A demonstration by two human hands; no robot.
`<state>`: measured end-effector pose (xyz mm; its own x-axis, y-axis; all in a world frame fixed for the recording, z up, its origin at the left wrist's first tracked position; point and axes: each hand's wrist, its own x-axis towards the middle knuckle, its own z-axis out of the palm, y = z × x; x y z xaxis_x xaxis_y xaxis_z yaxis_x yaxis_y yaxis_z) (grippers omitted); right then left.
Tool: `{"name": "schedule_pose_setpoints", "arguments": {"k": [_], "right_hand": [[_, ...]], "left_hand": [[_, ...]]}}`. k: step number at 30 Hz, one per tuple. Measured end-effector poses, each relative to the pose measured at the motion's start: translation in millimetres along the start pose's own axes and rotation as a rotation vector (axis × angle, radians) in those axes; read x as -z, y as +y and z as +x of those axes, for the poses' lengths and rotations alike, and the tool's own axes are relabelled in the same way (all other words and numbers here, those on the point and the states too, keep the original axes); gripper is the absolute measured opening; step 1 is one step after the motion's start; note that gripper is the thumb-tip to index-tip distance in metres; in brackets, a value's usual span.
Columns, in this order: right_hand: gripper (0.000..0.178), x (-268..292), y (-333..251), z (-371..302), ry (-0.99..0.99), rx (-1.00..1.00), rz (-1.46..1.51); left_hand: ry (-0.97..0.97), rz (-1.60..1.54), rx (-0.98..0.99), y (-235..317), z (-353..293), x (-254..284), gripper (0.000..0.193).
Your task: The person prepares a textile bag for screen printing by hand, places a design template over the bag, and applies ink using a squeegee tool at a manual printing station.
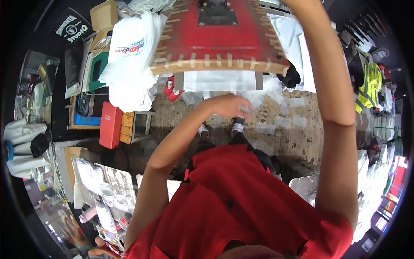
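Observation:
A red plate (pixel 217 47) with a wooden edge and pale staple-like strips along its border fills the top middle. A dark metal bracket (pixel 217 16) is fixed on top of it. Under its near edge shows a flat white sheet (pixel 220 82). My left hand (pixel 228 106) hangs just below that sheet, slightly blurred, its fingers loosely apart with nothing visible in them. Up past the plate's right side stretches my right arm. Only the wrist end of my right hand (pixel 302 2) appears at the top edge; its fingers are cut off.
Left of the plate lies a stack of white printed fabric (pixel 129 56). Below it are a red box (pixel 111 125) and a wooden stool (pixel 133 127). Red shoes (pixel 172 90) and scattered clear plastic pieces (pixel 265 128) lie on the wooden floor. A yellow safety vest (pixel 369 88) hangs right.

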<state>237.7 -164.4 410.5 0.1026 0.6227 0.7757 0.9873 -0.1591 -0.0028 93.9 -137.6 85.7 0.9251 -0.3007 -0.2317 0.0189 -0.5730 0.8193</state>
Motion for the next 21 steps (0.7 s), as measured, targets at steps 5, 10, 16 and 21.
{"name": "schedule_pose_setpoints", "arguments": {"k": [5,10,16,21], "right_hand": [[0.060,-55,-17,-96,-0.710,-0.008,0.206],[0.027,-145,-6,-182,-0.709,-0.140,0.427],[0.021,-191,1,-247,-0.423,-0.056,0.487],[0.038,-205,32,-289,-0.494,-0.008,0.235]], "left_hand": [[-0.082,-0.542,-0.328,105,-101,92,0.032],[0.942,-0.054,-0.350,43,-45,135,0.029],[1.040,0.615,-0.260,-32,-6,92,0.053],[0.994,0.532,-0.301,-35,0,89,0.058]]}}
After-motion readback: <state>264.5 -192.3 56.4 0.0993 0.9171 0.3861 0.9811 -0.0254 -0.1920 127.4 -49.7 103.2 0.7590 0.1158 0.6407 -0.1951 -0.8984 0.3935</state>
